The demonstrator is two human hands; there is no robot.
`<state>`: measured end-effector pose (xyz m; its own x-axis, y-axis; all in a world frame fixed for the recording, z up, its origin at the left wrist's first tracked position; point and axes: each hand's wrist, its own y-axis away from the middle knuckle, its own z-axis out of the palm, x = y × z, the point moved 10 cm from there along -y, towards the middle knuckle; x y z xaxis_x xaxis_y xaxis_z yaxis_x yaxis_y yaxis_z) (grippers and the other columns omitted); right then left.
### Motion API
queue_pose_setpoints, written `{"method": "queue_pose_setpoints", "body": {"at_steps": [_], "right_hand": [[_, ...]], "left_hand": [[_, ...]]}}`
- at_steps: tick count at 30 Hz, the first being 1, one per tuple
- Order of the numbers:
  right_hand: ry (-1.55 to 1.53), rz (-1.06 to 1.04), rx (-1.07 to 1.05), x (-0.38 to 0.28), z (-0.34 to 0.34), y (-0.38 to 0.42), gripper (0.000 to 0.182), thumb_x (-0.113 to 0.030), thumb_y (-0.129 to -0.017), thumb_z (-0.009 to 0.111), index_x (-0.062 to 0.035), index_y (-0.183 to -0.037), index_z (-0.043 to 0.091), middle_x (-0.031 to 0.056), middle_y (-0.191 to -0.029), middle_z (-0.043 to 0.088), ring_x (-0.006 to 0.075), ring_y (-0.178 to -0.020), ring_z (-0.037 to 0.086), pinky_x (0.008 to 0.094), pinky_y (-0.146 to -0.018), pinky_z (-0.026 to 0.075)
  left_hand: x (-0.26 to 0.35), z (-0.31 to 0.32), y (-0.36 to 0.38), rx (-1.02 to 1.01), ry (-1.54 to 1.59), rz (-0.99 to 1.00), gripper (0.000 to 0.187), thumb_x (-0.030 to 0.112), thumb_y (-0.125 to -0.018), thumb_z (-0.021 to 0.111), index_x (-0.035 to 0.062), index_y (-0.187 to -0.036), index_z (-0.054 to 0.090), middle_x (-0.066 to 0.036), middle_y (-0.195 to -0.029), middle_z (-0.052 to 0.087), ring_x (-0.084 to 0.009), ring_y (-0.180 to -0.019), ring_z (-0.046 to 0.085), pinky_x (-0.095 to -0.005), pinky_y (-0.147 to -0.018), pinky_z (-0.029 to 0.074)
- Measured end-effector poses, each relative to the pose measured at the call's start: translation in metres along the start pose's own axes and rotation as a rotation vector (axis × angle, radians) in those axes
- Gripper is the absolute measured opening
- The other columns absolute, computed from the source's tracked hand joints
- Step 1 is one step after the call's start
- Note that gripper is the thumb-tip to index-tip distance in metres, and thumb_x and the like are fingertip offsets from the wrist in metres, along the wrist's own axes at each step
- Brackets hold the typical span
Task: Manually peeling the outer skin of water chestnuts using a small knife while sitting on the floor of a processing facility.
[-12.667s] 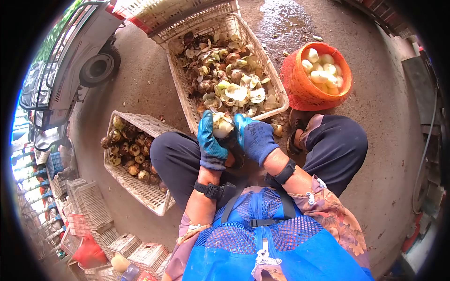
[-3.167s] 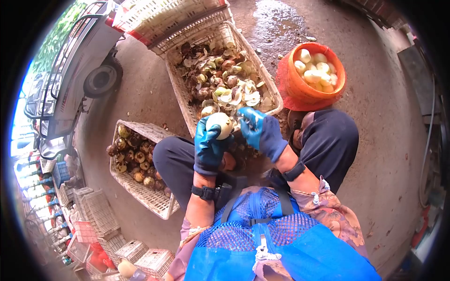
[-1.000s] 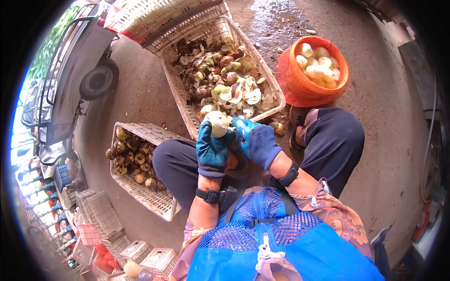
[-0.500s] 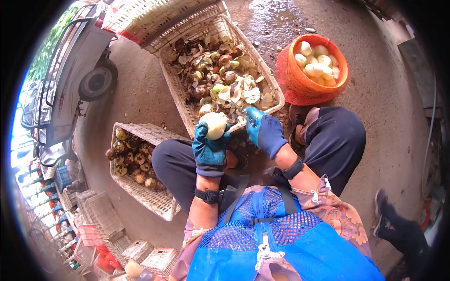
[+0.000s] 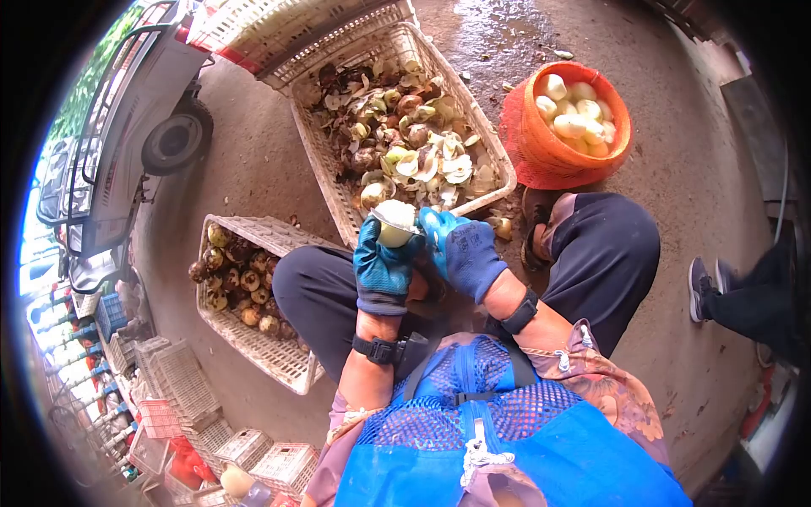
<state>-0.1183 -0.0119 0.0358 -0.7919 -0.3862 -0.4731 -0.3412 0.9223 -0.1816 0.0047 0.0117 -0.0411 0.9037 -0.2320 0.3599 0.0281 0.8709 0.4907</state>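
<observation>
My left hand (image 5: pixel 384 266), in a blue-green glove, is closed round a pale peeled onion (image 5: pixel 394 235) over the near edge of the peelings crate. White flesh shows on the onion's upper side, with a thin grey edge like a blade across it. My right hand (image 5: pixel 460 245), gloved alike, is closed close against the onion's right side. It seems to grip a small knife, mostly hidden by the fingers. Ahead stands a plastic crate (image 5: pixel 504 179) of onion skins (image 5: pixel 411 160) and cut pieces. An orange mesh-lined basket (image 5: pixel 541 160) at the right holds peeled onions (image 5: pixel 571 127).
A tilted crate (image 5: pixel 258 372) of unpeeled onions (image 5: pixel 253 287) lies by my left knee. Another crate (image 5: pixel 321 29) stands beyond the peelings. A parked vehicle (image 5: pixel 139 127) and stacked crates (image 5: pixel 182 380) are at the left. A person's legs and shoes (image 5: pixel 705 287) appear at the right.
My right hand has moved left and down onto the onion. The onion has turned in my left hand, showing a white top. The person at the right has stepped forward.
</observation>
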Motion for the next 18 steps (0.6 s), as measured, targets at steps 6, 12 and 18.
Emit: {"method": "queue_pose_setpoints", "body": {"at_steps": [6,12,18], "right_hand": [[0.072,-0.084,0.015,0.002,-0.006,-0.007,0.021,-0.02,-0.086,0.057,-0.0163,-0.107,0.057,0.0064,-0.082,0.065,0.0254,-0.075,0.069,0.0403,-0.057,0.052],[-0.154,0.332,0.006,0.078,0.016,-0.007,0.022,-0.018,-0.086,0.059,-0.0116,-0.106,0.059,0.0163,-0.088,0.067,0.0377,-0.079,0.067,0.0461,-0.067,0.052],[-0.402,0.265,0.02,0.051,0.003,-0.006,0.017,-0.02,-0.087,0.06,-0.0132,-0.102,0.065,0.0175,-0.094,0.068,0.0388,-0.085,0.065,0.0462,-0.071,0.052]], "left_hand": [[0.015,0.008,0.002,-0.119,-0.285,0.184,0.033,0.023,-0.095,0.058,0.0056,-0.123,0.057,-0.014,-0.114,0.065,-0.0317,-0.101,0.064,-0.0429,-0.079,0.057],[0.006,0.026,0.009,-0.142,-0.013,0.007,0.036,0.025,-0.093,0.06,0.0053,-0.124,0.057,-0.015,-0.113,0.065,-0.0368,-0.093,0.066,-0.0426,-0.074,0.058],[0.01,0.024,0.005,-0.154,0.051,0.038,0.047,0.027,-0.093,0.059,0.01,-0.135,0.05,-0.015,-0.124,0.06,-0.0391,-0.106,0.062,-0.0447,-0.078,0.058]]}}
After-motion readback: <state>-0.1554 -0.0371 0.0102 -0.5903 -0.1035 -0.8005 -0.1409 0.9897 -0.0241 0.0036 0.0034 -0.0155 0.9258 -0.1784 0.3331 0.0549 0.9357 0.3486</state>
